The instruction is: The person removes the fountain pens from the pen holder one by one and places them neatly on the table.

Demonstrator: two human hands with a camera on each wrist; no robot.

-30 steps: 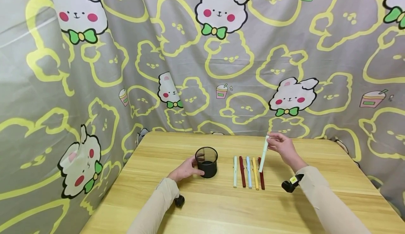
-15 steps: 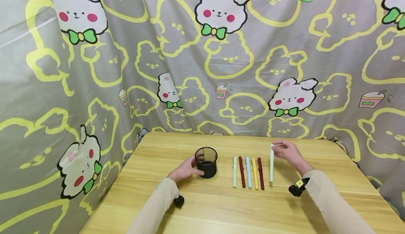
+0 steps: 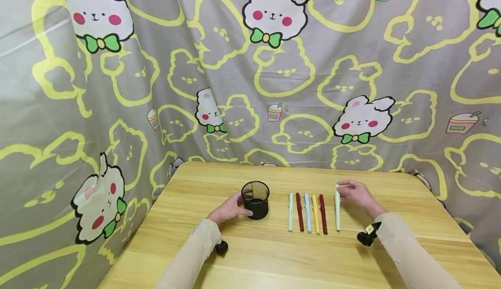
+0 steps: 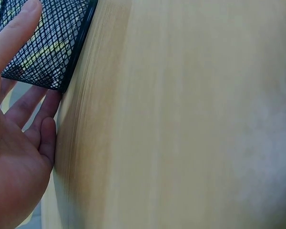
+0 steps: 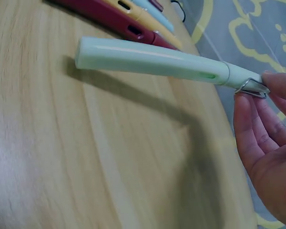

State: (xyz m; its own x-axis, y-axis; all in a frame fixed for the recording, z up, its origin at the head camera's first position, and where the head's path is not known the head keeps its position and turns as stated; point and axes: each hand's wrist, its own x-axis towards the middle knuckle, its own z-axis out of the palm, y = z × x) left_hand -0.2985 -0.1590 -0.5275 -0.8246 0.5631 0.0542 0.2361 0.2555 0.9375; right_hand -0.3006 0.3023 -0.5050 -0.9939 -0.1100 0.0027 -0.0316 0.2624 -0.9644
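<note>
My left hand (image 3: 230, 208) holds a black mesh pen cup (image 3: 259, 210) that stands upright on the table. In the left wrist view, the thumb (image 4: 20, 36) lies along the cup's mesh side and other fingers pass behind it. Between thumb and fingertips, my right hand (image 3: 358, 195) pinches a pale green fountain pen (image 3: 338, 213) by its clip end. Its far end points toward the near side of the table, and the right wrist view shows the pen (image 5: 148, 59) just above its shadow. To its left lies a dark red pen (image 3: 322, 215).
Further left in the row are a yellow pen (image 3: 315, 215), a light blue pen (image 3: 307, 214), another dark red pen (image 3: 299, 213) and another pale green pen (image 3: 291, 213). A patterned curtain (image 3: 235, 76) hangs behind the wooden table (image 3: 270, 258).
My right hand has carried the pale green pen rightward and lowered it beside the row, lining it up with the other pens. My left hand stays on the pen cup.
</note>
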